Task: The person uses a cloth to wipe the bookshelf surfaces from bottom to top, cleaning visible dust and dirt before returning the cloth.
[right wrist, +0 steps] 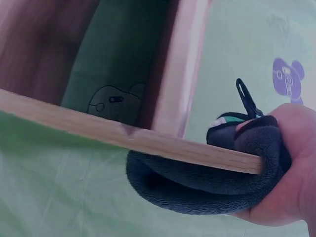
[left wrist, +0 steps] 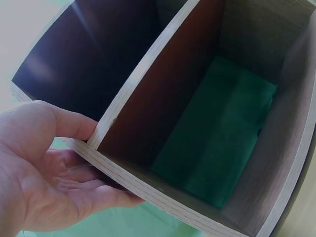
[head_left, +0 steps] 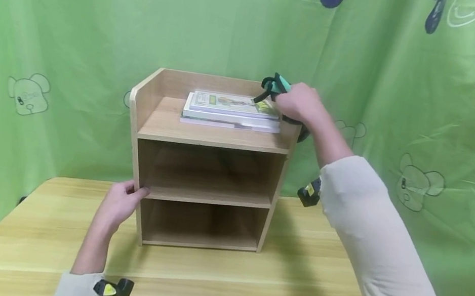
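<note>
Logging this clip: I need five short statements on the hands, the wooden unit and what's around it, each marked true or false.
1. The left hand grips the left side of the wooden shelf unit. True.
2. A stack of books lies flat on the unit's top level. True.
3. The right hand rests flat on the tabletop. False: it holds a dark cloth against the unit's right side panel.
4. In the right wrist view, the cloth shows on both sides of that panel. True.
5. The curtain behind is plain white. False: it is green and patterned.
</note>
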### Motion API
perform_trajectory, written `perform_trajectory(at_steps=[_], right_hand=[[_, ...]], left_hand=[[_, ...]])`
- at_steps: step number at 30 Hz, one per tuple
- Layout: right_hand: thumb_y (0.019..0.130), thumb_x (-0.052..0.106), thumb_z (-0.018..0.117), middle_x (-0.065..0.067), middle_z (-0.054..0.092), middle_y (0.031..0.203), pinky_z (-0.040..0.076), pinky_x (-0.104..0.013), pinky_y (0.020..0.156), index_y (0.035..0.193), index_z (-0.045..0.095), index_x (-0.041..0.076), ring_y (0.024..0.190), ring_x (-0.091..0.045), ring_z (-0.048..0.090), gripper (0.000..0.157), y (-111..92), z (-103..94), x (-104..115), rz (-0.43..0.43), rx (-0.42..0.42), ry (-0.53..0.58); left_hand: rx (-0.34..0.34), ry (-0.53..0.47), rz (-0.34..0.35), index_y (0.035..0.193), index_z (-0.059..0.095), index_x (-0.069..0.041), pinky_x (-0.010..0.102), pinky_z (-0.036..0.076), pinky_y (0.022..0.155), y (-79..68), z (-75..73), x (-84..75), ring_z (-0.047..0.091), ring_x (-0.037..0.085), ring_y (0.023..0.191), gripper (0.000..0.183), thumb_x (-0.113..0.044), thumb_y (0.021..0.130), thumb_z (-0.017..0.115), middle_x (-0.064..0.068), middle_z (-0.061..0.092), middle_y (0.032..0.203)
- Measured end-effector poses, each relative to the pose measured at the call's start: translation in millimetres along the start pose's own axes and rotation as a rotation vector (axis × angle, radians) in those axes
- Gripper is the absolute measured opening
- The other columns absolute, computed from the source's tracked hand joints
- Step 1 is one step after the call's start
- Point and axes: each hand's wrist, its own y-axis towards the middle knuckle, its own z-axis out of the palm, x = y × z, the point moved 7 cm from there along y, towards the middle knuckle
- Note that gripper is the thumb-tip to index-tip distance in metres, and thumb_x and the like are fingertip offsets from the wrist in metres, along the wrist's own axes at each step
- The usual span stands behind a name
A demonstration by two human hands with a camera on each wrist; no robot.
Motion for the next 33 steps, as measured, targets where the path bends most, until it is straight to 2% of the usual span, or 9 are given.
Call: perform_trajectory(at_steps=[7, 10, 12, 14, 17, 21, 24, 29, 33], right_hand=[[0.095, 0.028, 0.040, -0.013, 0.056, 0.087, 0.047, -0.033, 0.058, 0.099, 0.056, 0.008, 0.070, -0.024, 0.052, 0.026, -14, 7.1, -1, -0.117, -0.110, 0.053], [0.094, 0.024, 0.039, -0.011, 0.057, 0.088, 0.047, -0.033, 0.056, 0.106, 0.057, 0.010, 0.067, -0.024, 0.051, 0.026, -22, 10.8, -4, -0.148, -0.175, 0.098], [0.095, 0.023, 0.039, -0.010, 0.058, 0.093, 0.046, -0.034, 0.056, 0.115, 0.056, 0.013, 0.068, -0.025, 0.051, 0.029, -27, 13.0, -7, -0.166, -0.230, 0.137], [0.095, 0.022, 0.039, -0.010, 0.059, 0.101, 0.047, -0.036, 0.060, 0.125, 0.054, 0.015, 0.072, -0.026, 0.052, 0.034, -32, 15.6, -9, -0.188, -0.283, 0.184], [0.097, 0.024, 0.041, -0.009, 0.059, 0.119, 0.048, -0.043, 0.079, 0.136, 0.049, 0.022, 0.095, -0.029, 0.056, 0.041, -41, 18.7, -14, -0.228, -0.381, 0.242], [0.097, 0.025, 0.045, -0.007, 0.049, 0.140, 0.037, -0.048, 0.102, 0.144, 0.040, 0.024, 0.123, -0.030, 0.047, 0.048, -50, 26.1, -21, -0.296, -0.511, 0.335], [0.095, 0.018, 0.048, -0.007, 0.044, 0.144, 0.038, -0.048, 0.102, 0.148, 0.032, 0.027, 0.122, -0.031, 0.048, 0.057, -55, 35.0, -28, -0.349, -0.597, 0.421], [0.092, 0.011, 0.052, 0.001, 0.044, 0.143, 0.041, -0.047, 0.098, 0.149, 0.022, 0.039, 0.117, -0.030, 0.051, 0.071, -66, 52.1, -40, -0.428, -0.713, 0.514], [0.088, 0.003, 0.054, 0.006, 0.044, 0.144, 0.043, -0.050, 0.096, 0.150, 0.020, 0.038, 0.115, -0.032, 0.053, 0.079, -77, 66.6, -51, -0.498, -0.796, 0.526]], left_hand=[[0.015, 0.004, -0.008, 0.115, 0.061, 0.001, 0.052, 0.041, 0.095, -1.4, -1.0, 2.5, 0.051, 0.033, 0.113, 0.037, -0.029, 0.095, 0.054, 0.022, 0.059, 0.123], [0.020, 0.014, -0.007, 0.118, 0.060, 0.001, 0.052, 0.040, 0.096, -2.3, -1.1, 2.7, 0.049, 0.034, 0.115, 0.039, -0.030, 0.096, 0.053, 0.023, 0.057, 0.126], [0.020, 0.018, -0.010, 0.115, 0.060, 0.001, 0.050, 0.042, 0.091, -2.8, -0.8, 2.6, 0.050, 0.033, 0.109, 0.038, -0.030, 0.096, 0.053, 0.023, 0.058, 0.121], [0.015, 0.019, -0.013, 0.113, 0.061, 0.001, 0.048, 0.043, 0.090, -3.4, -0.8, 2.3, 0.050, 0.031, 0.107, 0.036, -0.030, 0.095, 0.053, 0.022, 0.059, 0.119], [0.006, 0.020, -0.018, 0.109, 0.062, 0.001, 0.046, 0.043, 0.086, -3.8, -1.2, 2.3, 0.050, 0.029, 0.102, 0.034, -0.029, 0.095, 0.054, 0.020, 0.060, 0.114], [-0.005, 0.012, -0.010, 0.108, 0.063, 0.001, 0.047, 0.043, 0.088, -2.8, -2.1, 1.1, 0.051, 0.030, 0.102, 0.032, -0.027, 0.094, 0.055, 0.019, 0.061, 0.112], [-0.005, 0.001, -0.007, 0.109, 0.063, 0.001, 0.049, 0.042, 0.091, -1.8, -2.2, 0.5, 0.052, 0.031, 0.105, 0.033, -0.027, 0.094, 0.056, 0.021, 0.061, 0.115], [-0.001, 0.008, -0.023, 0.109, 0.062, 0.001, 0.048, 0.042, 0.090, -1.2, -1.8, 2.1, 0.051, 0.031, 0.104, 0.034, -0.028, 0.095, 0.055, 0.021, 0.061, 0.113], [-0.001, 0.020, -0.022, 0.106, 0.062, 0.001, 0.048, 0.043, 0.088, -0.8, 1.0, 1.9, 0.051, 0.030, 0.101, 0.032, -0.027, 0.095, 0.055, 0.019, 0.061, 0.107]])
